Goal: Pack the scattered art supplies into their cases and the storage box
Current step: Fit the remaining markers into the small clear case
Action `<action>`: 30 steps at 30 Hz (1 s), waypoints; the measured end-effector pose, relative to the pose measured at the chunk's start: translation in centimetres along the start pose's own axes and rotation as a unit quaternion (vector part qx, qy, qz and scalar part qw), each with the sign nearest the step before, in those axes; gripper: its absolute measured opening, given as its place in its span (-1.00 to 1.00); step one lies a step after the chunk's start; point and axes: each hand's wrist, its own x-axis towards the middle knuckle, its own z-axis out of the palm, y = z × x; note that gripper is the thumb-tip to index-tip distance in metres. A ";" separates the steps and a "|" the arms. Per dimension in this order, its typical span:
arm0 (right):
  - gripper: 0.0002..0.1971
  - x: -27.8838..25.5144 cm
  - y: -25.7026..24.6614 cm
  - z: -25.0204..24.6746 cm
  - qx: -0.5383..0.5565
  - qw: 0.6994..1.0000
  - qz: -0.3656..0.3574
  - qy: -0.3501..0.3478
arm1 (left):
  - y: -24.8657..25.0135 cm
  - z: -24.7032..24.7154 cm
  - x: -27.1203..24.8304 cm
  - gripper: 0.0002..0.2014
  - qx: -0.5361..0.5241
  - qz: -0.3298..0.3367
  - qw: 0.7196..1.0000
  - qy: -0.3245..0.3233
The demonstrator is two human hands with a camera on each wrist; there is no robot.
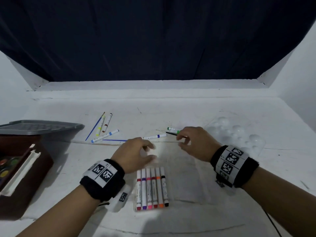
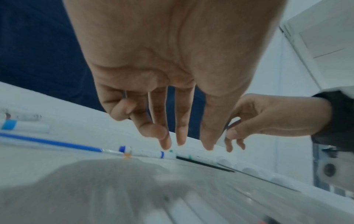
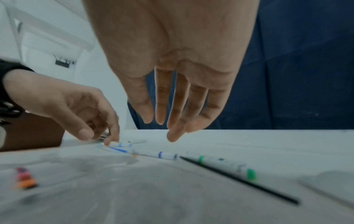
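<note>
Several coloured markers (image 1: 152, 189) lie side by side in a clear case (image 1: 135, 208) at the front. My left hand (image 1: 153, 151) hovers just beyond the case, fingers loosely spread and holding nothing, its tips (image 2: 179, 142) above a blue-banded marker (image 1: 154, 136). My right hand (image 1: 179, 141) hangs open over the near ends of a black brush (image 1: 168, 132) and a green marker (image 1: 173, 128); in the right wrist view its straight fingers (image 3: 162, 115) are above the table, apart from both. A blue brush (image 1: 114, 140) runs under the left hand.
A brown storage box (image 1: 42, 161) holding a paint set stands at the left, its grey lid (image 1: 39, 126) behind it. More markers (image 1: 104, 135) and a second blue brush (image 1: 94, 128) lie at the back left. A clear palette (image 1: 236, 134) sits at the right.
</note>
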 end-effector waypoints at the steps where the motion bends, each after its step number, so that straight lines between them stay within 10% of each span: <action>1: -0.91 0.8 0.8 -0.5 -0.025 1.000 0.015 0.006 | -0.4 -0.4 0.9 -0.71 0.006 -0.004 1.000 0.024; 14: -0.81 6.3 4.9 0.0 -0.192 0.973 0.064 -0.110 | -0.3 0.2 9.1 -0.90 0.245 -0.011 0.968 -0.057; 24: -0.72 5.2 4.6 -0.5 -0.172 0.976 0.071 -0.111 | 1.2 -1.1 7.1 -0.88 0.013 0.020 0.999 0.034; 30: -0.89 3.3 4.8 -0.7 -0.078 0.991 0.111 -0.006 | 3.7 -0.9 2.3 -0.40 -0.201 0.042 0.976 0.067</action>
